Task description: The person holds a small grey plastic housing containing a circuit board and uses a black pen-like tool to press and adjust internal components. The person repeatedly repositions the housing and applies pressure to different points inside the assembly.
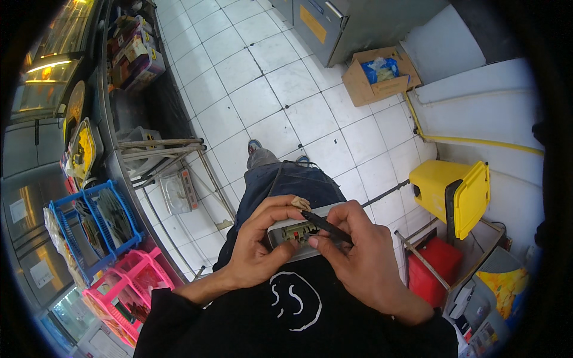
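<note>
Between the left hand (258, 240) and the right hand (371, 255), close in front of a black top (233, 319), a shallow pale casing (305, 253) is held in the air with its open side up, showing a greenish inner part (291, 231) with a touch of red. The left hand grasps the casing from its left side, fingers along the far edge and thumb bent over the near edge onto the inner part. The right hand grips a slim black tool (325, 226) between thumb and fingers, its narrow end slanting left across the opening; whether that end touches anything inside, or what kind of tool it is, I cannot tell. The right thumb tip lies at the casing's right part, perhaps steadying it.

The casing looks like thin, rigid plastic: probably light, stiff and a little slick, so a modest pinch on the outer walls should do. The inner part seems the delicate portion, with small pieces that could snap or shift under a hard thumb; the rim is the safer hold. The tool looks light and stiff, best held along its thicker body, away from the narrow end.

Well beyond the hands lies a white tiled floor (274, 98); off to their right stands a yellow bin (439, 184).
</note>
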Demonstrator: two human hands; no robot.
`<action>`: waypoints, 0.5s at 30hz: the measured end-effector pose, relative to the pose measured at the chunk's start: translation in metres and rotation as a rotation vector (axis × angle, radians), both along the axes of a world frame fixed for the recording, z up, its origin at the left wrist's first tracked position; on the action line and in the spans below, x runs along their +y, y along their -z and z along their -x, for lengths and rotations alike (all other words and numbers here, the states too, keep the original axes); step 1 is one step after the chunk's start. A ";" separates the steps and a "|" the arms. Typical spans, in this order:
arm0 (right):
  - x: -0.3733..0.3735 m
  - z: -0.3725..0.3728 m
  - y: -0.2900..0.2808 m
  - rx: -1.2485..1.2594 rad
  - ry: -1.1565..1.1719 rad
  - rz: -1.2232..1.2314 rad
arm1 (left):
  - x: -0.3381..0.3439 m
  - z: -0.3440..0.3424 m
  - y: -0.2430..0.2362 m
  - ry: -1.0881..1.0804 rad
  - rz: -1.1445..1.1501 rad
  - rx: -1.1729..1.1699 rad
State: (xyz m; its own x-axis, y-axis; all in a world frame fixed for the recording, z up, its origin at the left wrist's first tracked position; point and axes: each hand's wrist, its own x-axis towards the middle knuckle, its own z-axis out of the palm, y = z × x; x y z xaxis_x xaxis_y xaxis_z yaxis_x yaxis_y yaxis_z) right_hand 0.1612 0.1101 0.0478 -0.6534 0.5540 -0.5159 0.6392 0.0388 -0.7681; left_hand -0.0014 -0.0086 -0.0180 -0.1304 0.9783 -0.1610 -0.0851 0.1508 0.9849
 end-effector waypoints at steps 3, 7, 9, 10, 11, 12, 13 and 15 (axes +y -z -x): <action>0.006 -0.002 0.001 -0.026 -0.017 0.065 | -0.001 -0.001 0.001 0.009 -0.008 -0.010; 0.008 -0.001 0.003 -0.041 -0.004 0.092 | -0.001 -0.003 0.002 0.021 -0.017 0.006; 0.009 0.001 0.003 -0.038 -0.001 0.091 | -0.001 -0.003 0.002 0.027 -0.017 0.037; 0.010 0.002 0.003 -0.058 0.011 0.107 | -0.001 -0.003 0.001 0.029 -0.020 0.054; 0.010 0.002 0.002 -0.047 0.010 0.111 | -0.001 -0.004 0.001 0.026 -0.024 0.075; 0.011 0.002 0.001 -0.061 0.015 0.125 | -0.001 -0.004 0.001 0.022 -0.017 0.073; 0.012 0.002 0.000 -0.074 0.020 0.138 | 0.000 -0.005 0.000 0.011 -0.012 0.076; 0.012 0.003 -0.003 -0.078 0.002 0.092 | 0.000 -0.007 -0.002 0.003 -0.004 0.073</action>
State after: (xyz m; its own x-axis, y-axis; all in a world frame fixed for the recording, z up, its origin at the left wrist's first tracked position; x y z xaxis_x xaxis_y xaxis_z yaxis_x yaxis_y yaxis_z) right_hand 0.1584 0.1225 0.0504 -0.6083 0.5033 -0.6137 0.6971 -0.0310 -0.7163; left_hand 0.0055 -0.0084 -0.0161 -0.1390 0.9793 -0.1469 -0.0128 0.1465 0.9891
